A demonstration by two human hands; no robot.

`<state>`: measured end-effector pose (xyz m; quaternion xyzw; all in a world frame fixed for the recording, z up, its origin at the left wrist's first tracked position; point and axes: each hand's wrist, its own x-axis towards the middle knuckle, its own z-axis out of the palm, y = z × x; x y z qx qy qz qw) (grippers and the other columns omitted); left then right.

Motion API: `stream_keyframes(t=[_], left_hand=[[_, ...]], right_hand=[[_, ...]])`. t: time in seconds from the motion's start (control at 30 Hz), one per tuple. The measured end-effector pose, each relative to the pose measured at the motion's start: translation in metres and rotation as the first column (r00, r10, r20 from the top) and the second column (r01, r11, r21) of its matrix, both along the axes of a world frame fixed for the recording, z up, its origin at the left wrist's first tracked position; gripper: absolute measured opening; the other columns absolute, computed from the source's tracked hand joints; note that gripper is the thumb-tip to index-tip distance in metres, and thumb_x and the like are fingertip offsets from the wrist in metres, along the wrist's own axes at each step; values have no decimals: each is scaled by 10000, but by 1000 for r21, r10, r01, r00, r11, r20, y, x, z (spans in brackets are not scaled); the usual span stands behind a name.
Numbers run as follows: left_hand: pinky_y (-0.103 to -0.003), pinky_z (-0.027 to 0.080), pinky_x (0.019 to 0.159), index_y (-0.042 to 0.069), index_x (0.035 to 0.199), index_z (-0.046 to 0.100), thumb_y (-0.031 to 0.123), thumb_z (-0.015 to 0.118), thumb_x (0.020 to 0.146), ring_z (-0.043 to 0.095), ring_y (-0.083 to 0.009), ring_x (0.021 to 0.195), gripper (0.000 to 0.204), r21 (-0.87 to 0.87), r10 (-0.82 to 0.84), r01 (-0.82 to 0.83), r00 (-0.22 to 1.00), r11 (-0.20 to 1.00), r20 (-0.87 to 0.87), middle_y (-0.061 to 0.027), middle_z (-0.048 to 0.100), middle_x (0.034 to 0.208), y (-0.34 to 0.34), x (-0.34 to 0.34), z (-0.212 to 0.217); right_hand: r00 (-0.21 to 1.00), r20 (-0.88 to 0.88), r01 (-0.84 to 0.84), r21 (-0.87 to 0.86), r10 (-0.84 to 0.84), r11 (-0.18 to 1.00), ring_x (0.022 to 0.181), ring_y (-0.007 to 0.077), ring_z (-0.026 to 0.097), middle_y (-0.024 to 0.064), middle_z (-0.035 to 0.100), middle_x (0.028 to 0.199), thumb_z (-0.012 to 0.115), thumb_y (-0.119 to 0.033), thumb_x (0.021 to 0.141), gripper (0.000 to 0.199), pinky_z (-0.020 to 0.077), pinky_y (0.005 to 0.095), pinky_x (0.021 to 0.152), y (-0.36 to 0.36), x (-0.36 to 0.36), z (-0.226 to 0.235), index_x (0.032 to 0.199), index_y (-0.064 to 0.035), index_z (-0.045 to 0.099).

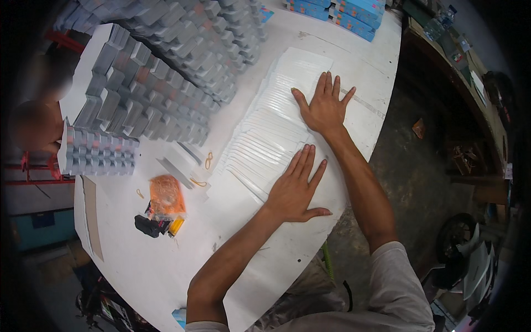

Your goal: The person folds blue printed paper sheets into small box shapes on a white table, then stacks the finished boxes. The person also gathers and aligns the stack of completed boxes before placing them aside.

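Pressing flat, the left hand [296, 191] and right hand [323, 108] rest with fingers spread open on the fanned row of white flat cards [265, 138], which lies on the white counter [138, 260] just right of the grey box stacks [149, 105].

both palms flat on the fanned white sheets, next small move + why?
Probably slide the left hand along the fanned row of white flat sheets toward the right hand, squaring the overlap. Both hands lie flat and open on the row, gripping nothing; the sheets sit staggered along the white table, with edges still uneven near the left hand.
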<state>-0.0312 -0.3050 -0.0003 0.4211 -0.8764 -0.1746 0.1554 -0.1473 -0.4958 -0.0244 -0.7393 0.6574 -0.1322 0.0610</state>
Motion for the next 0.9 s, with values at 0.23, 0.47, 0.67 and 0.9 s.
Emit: stream_keyframes(t=[0.23,0.47,0.67,0.9], left_hand=[[-591,149,1278,-104,1584,302,807,540,894,155,-592,1539,1167,1,14,-14,1000,1000,-2,-482,199,1586,10,-19,-2],[-599,145,1277,-99,1588,300,782,553,898,146,-598,1538,1148,14,9,-9,1000,1000,-20,-477,187,1594,25,-35,-2],[-599,144,1280,-103,1575,324,744,573,905,150,-597,1537,1108,28,2,0,997,1000,-77,-475,190,1597,52,-62,-1],[-589,150,1283,-94,1574,345,746,565,901,179,-567,1545,1099,38,32,-26,987,999,-155,-452,207,1614,91,-92,-3]], right_hand=[[998,-61,-23,21,25,1000,1597,452,140,283,275,1683,301,-822,981,1130,-91,735,1207,10,-12,4,1598,125,256],[995,-91,-25,32,28,999,1608,412,135,280,278,1683,304,-812,986,1120,-98,726,1212,23,-27,8,1598,124,256],[990,-140,-14,34,19,999,1612,402,134,281,288,1680,340,-767,1005,1070,-112,726,1209,54,-57,9,1595,123,266],[997,-73,-6,59,10,998,1614,399,136,267,286,1687,358,-708,1036,991,-99,714,1219,89,-93,4,1613,91,257]])
